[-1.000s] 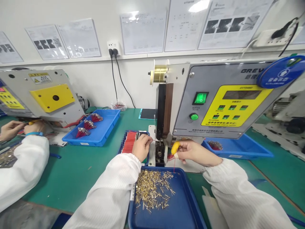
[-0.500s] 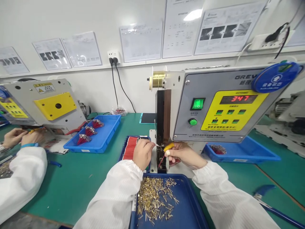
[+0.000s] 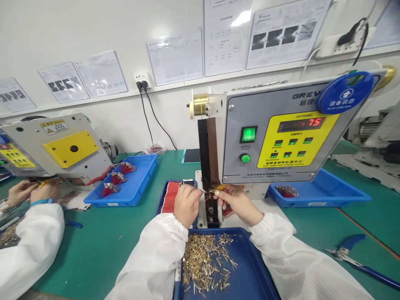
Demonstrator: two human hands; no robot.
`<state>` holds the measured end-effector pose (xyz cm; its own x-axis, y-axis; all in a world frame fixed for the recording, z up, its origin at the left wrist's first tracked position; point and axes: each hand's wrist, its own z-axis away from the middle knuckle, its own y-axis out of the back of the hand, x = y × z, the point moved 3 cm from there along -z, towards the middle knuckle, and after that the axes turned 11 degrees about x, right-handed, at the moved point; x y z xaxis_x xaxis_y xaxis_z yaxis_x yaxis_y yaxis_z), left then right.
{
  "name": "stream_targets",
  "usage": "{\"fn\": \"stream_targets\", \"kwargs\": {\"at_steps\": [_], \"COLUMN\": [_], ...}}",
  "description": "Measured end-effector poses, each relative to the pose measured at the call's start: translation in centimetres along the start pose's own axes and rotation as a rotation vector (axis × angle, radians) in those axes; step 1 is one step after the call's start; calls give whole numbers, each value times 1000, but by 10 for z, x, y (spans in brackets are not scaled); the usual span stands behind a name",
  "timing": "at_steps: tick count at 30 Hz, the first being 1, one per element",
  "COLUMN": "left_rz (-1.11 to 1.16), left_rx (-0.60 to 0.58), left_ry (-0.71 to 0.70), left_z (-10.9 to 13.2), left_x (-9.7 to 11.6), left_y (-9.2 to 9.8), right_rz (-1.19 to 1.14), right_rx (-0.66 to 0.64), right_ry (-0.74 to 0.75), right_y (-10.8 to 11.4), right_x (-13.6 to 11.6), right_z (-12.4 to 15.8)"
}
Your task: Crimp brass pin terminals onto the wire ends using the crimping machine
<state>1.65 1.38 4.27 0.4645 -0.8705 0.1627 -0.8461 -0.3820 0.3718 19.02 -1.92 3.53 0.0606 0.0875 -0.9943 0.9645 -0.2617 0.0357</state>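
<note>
Steadily, my left fingers (image 3: 194, 192) pinched a thin red wire (image 3: 208, 196) at the grey crimping press (image 3: 211, 212) to align it, my right fingers (image 3: 229, 196) gripping a small yellow piece (image 3: 219, 187).

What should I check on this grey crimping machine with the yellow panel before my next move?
1. Green rocker switch on the grey crimping machine: lit, ok.
2. Red digital readout: lit, some digits unclear, cannot tell.
3. Thin red wire between left hand and right hand, which pinches a small yellow piece: held, ok.
4. Wire end at the dark metal crimping head: seating not visible, cannot tell.
5. Loose brass terminals in the navy plastic tray: plentiful, within reach, ok.
</note>
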Motion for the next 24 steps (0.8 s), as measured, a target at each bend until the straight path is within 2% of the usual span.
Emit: {"fn": "stream_targets", "kwargs": {"at_steps": [6, 24], "left_rz": [4, 5], "left_rx": [-16, -49], "left_ry": [0, 9], "left_z": [1, 4], "left_x": [-1, -3], "left_y": [0, -1], "right_rz": [27, 89], "right_rx": [73, 69], "right_ry": [12, 21], "right_y": [-3, -4], "right_x": [3, -5], "right_z": [1, 5]}}
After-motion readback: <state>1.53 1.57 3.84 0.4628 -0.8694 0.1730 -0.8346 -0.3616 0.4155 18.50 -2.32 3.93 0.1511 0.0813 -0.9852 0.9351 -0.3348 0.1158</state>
